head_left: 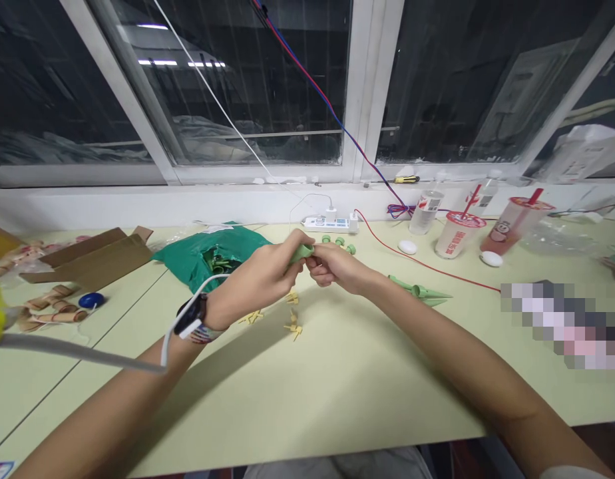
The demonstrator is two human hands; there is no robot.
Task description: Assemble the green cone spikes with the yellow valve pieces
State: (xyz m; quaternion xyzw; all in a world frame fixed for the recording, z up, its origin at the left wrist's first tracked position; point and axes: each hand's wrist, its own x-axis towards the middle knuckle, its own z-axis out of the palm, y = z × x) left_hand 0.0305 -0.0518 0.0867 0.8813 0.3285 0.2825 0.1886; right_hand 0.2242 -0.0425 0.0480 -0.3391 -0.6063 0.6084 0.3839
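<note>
Grasping with left hand [272,267] a green piece [301,253], thumb and fingers wrapped about its body, and meeting its right end with right hand [335,267], fingers curled in close; cannot tell whether pinching the same piece or something smaller behind the knuckles. Working over the back half of the table [367,379], apparently with the green piece lifted off the surface. Just beyond the left wrist, see a green bag [178,256], slumped open, with more green parts [220,264] showing inside. Farther left, see an open cardboard box [105,257]. Past the right forearm, note green spikes [430,291] lying close together, partly covered by the arm. Behind the right hand, find small green knobs [351,249] in a loose group. Nearer the body, find yellow bits [293,328] scattered in little clusters, touched by neither hand. Judging from both hands meeting at one spot, looks like a two-handed step on a single part, perhaps fitting or freeing something at its end. Likely calls next for a steady left hold and careful fingertip work from the right.
</note>
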